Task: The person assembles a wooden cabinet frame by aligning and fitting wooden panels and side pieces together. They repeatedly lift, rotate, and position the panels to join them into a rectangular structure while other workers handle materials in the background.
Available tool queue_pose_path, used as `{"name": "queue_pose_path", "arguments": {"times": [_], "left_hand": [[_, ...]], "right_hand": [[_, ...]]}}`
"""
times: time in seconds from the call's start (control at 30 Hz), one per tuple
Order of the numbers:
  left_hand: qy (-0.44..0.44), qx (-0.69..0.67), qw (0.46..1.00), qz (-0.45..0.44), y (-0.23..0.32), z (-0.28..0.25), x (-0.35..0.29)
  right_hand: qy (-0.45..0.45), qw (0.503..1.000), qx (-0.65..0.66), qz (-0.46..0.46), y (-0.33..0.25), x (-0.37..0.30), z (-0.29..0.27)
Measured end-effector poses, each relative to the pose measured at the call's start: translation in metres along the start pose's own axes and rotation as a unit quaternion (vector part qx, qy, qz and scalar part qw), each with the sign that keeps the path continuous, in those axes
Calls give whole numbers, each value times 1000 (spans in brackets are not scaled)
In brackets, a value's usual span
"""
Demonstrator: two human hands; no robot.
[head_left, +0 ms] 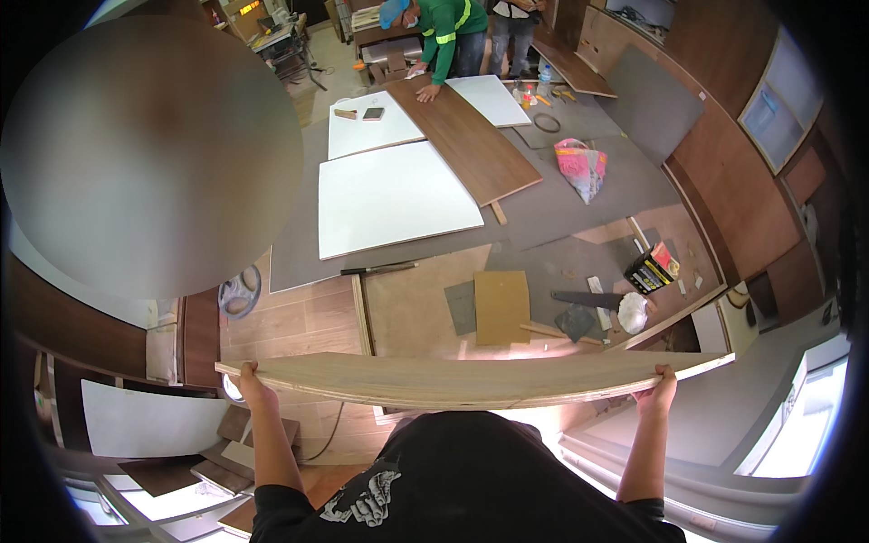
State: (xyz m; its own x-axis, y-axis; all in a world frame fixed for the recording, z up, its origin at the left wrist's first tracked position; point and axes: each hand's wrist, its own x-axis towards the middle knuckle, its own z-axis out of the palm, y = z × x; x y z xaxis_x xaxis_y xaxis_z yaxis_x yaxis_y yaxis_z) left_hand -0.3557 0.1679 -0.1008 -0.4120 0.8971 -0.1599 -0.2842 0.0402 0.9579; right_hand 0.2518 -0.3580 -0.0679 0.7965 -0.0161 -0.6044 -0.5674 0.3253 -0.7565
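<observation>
A long pale wooden board [471, 378] spans the view just in front of my body, held up in both hands. My left hand [255, 384] is closed round its left part, thumb over the upper edge. Toward the other end, my right hand [658, 389] grips the board, with the fingers partly hidden behind it. Beyond the board lies a workbench [416, 317], carrying a tan sheet [502, 308], a handsaw [584, 297] and a dark boxed pack [650, 273].
Farther back, white panels [389, 204] and a brown board [471, 145] lie on grey sheeting. A person in green [444, 36] leans over the brown board; another person [514, 36] stands behind. A pink bag [581, 167] sits to the right. Panels [149, 421] stand at left.
</observation>
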Motion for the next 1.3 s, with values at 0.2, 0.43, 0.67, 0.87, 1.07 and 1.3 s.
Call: {"name": "queue_pose_path", "arguments": {"times": [0.2,0.43,0.67,0.87,1.07,1.3], "left_hand": [[16,17,1000,-8,1,3,-4],[3,10,1000,0,-1,-5,1],[11,14,1000,-3,4,0,-7],[4,10,1000,-8,0,-5,0],[10,15,1000,-7,10,5,-17],[9,4,1000,-16,2,-5,-5]], "right_hand": [[-10,1000,4,-5,2,4,-4],[-16,1000,5,-8,4,2,-3],[-2,1000,12,-4,3,2,-5],[3,1000,17,-15,5,-3,-1],[22,999,20,-27,4,-19,10],[9,999,22,-31,5,-13,5]]}}
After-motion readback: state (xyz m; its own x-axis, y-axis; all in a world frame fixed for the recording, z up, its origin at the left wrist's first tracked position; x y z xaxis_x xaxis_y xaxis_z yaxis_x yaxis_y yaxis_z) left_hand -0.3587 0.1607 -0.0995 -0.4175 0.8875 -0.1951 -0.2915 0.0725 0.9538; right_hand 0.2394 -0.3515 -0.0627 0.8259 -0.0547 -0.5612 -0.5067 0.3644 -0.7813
